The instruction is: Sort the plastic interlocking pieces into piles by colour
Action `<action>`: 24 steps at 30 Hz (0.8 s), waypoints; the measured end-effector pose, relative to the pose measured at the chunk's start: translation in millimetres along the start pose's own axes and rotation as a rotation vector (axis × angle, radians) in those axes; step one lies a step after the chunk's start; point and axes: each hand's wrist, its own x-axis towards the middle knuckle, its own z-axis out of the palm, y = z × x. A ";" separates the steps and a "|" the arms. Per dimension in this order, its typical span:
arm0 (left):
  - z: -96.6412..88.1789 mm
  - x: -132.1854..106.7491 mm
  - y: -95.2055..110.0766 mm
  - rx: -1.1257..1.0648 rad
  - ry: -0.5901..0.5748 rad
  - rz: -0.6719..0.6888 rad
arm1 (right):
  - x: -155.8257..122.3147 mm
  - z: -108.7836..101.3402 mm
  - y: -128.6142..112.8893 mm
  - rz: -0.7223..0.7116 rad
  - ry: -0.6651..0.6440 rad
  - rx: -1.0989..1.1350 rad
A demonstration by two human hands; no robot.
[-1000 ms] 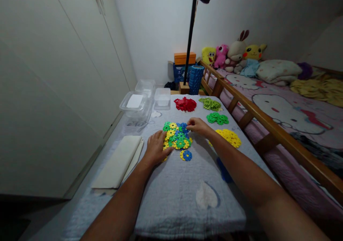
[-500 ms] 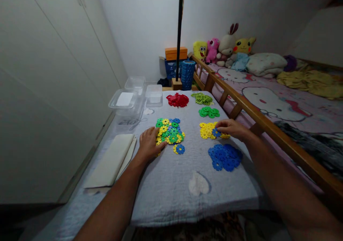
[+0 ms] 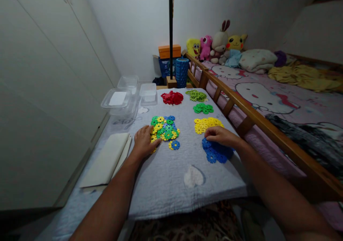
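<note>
My left hand (image 3: 144, 141) lies at the left edge of a mixed pile of flower-shaped plastic discs (image 3: 168, 129) in green, yellow and blue, thumb apart from the fingers, holding nothing. Over the pile of blue discs (image 3: 217, 155), my right hand (image 3: 220, 135) pinches a blue disc (image 3: 206, 143) between thumb and fingertips. Whether that disc touches the pile beneath, I cannot tell. Just beyond this hand is a pile of yellow discs (image 3: 206, 124). A blue disc (image 3: 175, 145) overlaps a yellow one in front of the mixed pile.
Farther back sit piles of green (image 3: 203, 108), light green (image 3: 197, 95) and red discs (image 3: 172, 98). Clear plastic containers (image 3: 120, 103) stand at the back left, with a folded cream sheet (image 3: 107, 160) nearer. A wooden bed rail (image 3: 241, 116) runs along the right side.
My right hand has moved from the yellow pile to the blue pile, nearer to me, with the blue disc in its fingers. My left hand stays by the mixed pile. The view has shifted slightly.
</note>
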 end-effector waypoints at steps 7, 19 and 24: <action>0.5 -0.2 -1.8 -0.014 -0.006 -0.004 | 5.5 24.7 -3.6 -0.039 -0.021 -0.227; 3.4 0.4 -2.7 -0.056 0.014 0.007 | 24.7 90.6 -53.9 -0.218 0.073 -0.570; 5.1 1.0 -4.6 -0.117 0.041 0.039 | 34.9 128.1 -64.1 -0.174 0.185 -0.629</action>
